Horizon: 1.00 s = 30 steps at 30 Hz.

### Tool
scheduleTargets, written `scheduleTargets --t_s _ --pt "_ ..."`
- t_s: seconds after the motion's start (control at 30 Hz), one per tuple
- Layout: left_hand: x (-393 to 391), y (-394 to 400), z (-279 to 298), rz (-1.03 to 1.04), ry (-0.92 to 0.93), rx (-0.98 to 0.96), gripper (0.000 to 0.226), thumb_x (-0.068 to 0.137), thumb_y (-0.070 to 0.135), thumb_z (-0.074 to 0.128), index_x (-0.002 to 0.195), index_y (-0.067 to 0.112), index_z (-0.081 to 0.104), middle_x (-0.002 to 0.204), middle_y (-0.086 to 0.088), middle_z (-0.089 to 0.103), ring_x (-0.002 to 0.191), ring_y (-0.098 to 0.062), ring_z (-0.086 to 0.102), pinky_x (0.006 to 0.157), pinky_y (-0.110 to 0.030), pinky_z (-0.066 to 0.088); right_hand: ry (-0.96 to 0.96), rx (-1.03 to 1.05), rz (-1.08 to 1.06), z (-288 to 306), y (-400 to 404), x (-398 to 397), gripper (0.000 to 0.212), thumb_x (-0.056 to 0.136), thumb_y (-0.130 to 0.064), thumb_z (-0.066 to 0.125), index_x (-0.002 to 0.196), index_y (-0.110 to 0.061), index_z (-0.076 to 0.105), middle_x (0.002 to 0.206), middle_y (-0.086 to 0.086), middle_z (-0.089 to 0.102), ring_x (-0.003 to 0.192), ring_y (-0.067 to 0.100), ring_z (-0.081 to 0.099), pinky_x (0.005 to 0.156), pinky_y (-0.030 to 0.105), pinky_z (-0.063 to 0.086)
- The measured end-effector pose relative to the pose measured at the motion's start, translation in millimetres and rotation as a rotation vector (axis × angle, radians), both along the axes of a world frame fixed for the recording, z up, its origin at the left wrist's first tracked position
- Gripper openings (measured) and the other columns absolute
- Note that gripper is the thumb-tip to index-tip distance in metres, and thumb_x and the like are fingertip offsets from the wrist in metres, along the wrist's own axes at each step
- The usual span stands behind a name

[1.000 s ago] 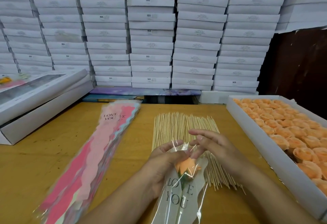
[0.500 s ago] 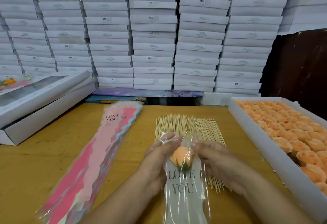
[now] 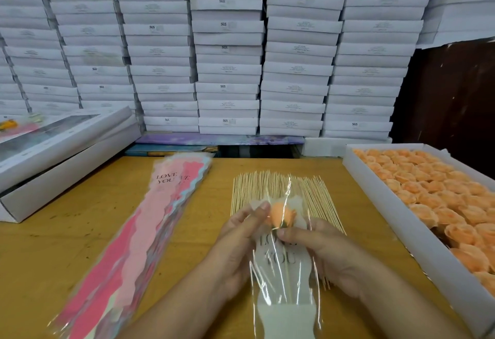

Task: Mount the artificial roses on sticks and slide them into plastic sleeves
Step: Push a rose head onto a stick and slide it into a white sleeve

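Note:
An orange artificial rose on a thin stick sits inside a clear plastic sleeve printed "LOVE YOU", held above the table. My left hand grips the sleeve's left edge beside the rose. My right hand pinches the sleeve at the base of the rose. Behind them a flat layer of wooden sticks lies on the table. A stack of pink sleeves lies to the left. The box of orange roses stands on the right.
The wooden table carries two flat white boxes at the far left. A wall of stacked white boxes fills the back. A dark panel stands behind the rose box.
The rose has slid higher toward the sleeve's top. My right hand has dropped from the sleeve's mouth to the rose's base. The view has tilted down slightly.

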<state>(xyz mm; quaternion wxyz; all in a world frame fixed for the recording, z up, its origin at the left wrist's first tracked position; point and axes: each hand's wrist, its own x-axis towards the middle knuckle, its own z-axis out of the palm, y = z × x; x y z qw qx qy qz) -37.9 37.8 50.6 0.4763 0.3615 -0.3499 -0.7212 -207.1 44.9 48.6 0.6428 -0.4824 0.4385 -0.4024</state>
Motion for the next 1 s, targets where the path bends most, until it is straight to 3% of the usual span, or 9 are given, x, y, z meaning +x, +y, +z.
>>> scheduleTargets --t_s 0.17,0.3,0.43,0.63,0.83,1.0 --pt "-3 12 -3 -0.282 -0.216 0.05 0.049 0.083 0.017 0.077 0.127 0.004 0.06 0.116 -0.02 0.072 0.098 -0.03 0.071 0.079 -0.041 0.062 -0.058 -0.035 -0.269 1 -10 -16 0.014 0.082 -0.001 0.067 0.085 -0.011 0.077 0.082 0.018 0.074 0.067 0.03 0.072 0.055 0.034 0.057" --pt "-7 17 -9 -0.44 -0.355 0.042 0.032 0.088 0.012 0.075 0.12 0.006 0.07 0.119 -0.019 0.071 0.106 -0.031 0.066 0.082 -0.038 0.061 -0.061 -0.008 -0.379 0 -18 -25 0.02 0.082 0.0 0.068 0.102 -0.003 0.068 0.081 0.019 0.073 0.066 0.03 0.071 0.06 0.037 0.056" --pt "-10 19 -11 -0.491 -0.385 0.02 0.031 0.086 0.015 0.076 0.117 0.011 0.074 0.114 -0.013 0.072 0.1 -0.028 0.064 0.075 -0.031 0.062 -0.101 -0.003 -0.394 -1 -20 -26 0.021 0.083 -0.004 0.071 0.103 -0.002 0.069 0.084 0.018 0.075 0.067 0.028 0.072 0.057 0.033 0.055" --pt "-16 25 -13 -0.445 -0.34 0.026 0.034 0.083 0.013 0.08 0.116 0.011 0.075 0.117 -0.014 0.073 0.11 -0.03 0.069 0.102 -0.048 0.052 -0.182 -0.048 -0.439 -3 -20 -20 0.021 0.087 -0.004 0.069 0.107 -0.002 0.069 0.093 0.017 0.077 0.077 0.027 0.075 0.061 0.035 0.059" --pt "-17 27 -13 -0.392 -0.306 0.026 0.022 0.082 0.001 0.079 0.103 0.008 0.079 0.106 -0.016 0.076 0.092 -0.025 0.074 0.085 -0.038 0.06 -0.201 -0.055 -0.415 -3 -19 -20 0.015 0.088 -0.006 0.069 0.102 -0.003 0.071 0.093 0.017 0.077 0.078 0.029 0.076 0.058 0.033 0.059" --pt "-14 25 -6 -0.259 -0.247 -0.005 0.019 0.083 0.004 0.077 0.096 0.017 0.081 0.099 -0.012 0.077 0.082 -0.022 0.075 0.067 -0.029 0.059 -0.131 -0.039 -0.23 -2 -16 -20 0.018 0.087 -0.008 0.07 0.103 0.0 0.072 0.095 0.018 0.076 0.074 0.026 0.074 0.053 0.027 0.056"
